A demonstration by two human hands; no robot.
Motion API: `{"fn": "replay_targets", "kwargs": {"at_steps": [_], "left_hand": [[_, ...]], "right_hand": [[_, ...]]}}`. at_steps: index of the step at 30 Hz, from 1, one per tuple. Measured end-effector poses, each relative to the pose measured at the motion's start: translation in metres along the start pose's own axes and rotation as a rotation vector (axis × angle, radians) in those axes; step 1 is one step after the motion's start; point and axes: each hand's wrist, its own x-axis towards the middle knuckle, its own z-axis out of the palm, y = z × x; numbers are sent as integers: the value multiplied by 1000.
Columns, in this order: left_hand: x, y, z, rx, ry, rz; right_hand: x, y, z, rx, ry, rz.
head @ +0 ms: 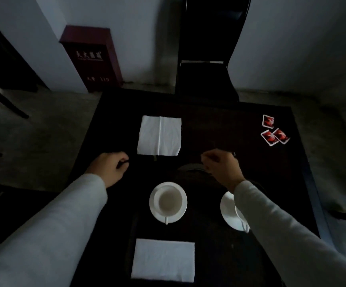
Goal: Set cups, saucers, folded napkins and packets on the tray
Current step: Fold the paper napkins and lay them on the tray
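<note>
The scene is very dark. A white cup on its saucer [168,201] stands on the dark tray [206,243]. A second saucer with a cup [229,212] sits to its right, half hidden by my right sleeve. One white napkin [162,259] lies flat at the near end. Another napkin [159,135] lies spread beyond my hands. Three red packets [274,131] rest at the table's far right. My left hand [110,166] is curled on a dark edge at the tray's far left. My right hand [221,165] is a loose fist above the tray's far side. What it holds is hidden.
The black table [250,179] has its edges close on the left and right. A dark chair [207,79] stands behind its far side. A dark red cabinet [93,59] stands against the wall at the back left. A pale curved rim [190,167] glints between my hands.
</note>
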Motion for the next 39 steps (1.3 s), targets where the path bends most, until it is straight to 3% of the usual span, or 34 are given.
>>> {"fn": "replay_targets", "kwargs": {"at_steps": [8, 20, 27, 36, 39], "left_hand": [[74, 54, 18, -54, 47, 93], [135, 73, 69, 4, -47, 109], [151, 75, 88, -296, 6, -17], [159, 68, 96, -536, 7, -181], [162, 72, 89, -818, 24, -300]], "right_hand": [[86, -14, 19, -28, -22, 90], [144, -13, 93, 38, -94, 268], [163, -17, 116, 270, -55, 356], [159, -24, 129, 328, 64, 361], [155, -36, 135, 385, 52, 349]]}}
